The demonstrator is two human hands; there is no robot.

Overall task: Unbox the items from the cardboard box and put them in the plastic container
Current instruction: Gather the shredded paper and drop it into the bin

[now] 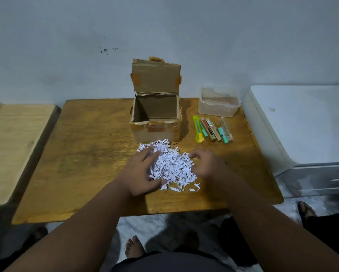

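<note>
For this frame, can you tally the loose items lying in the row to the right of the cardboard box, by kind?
Yellow-green utility knife: 1
Long brown boxed items: 3
Teal tube-like items: 3, as far as the overlap lets me tell
Total: 7

All lie on the table, none yet in the plastic container.

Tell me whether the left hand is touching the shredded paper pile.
Touching. The head view shows the left hand resting on the shredded paper pile, its fingers lying over the strips with no gap.
</note>
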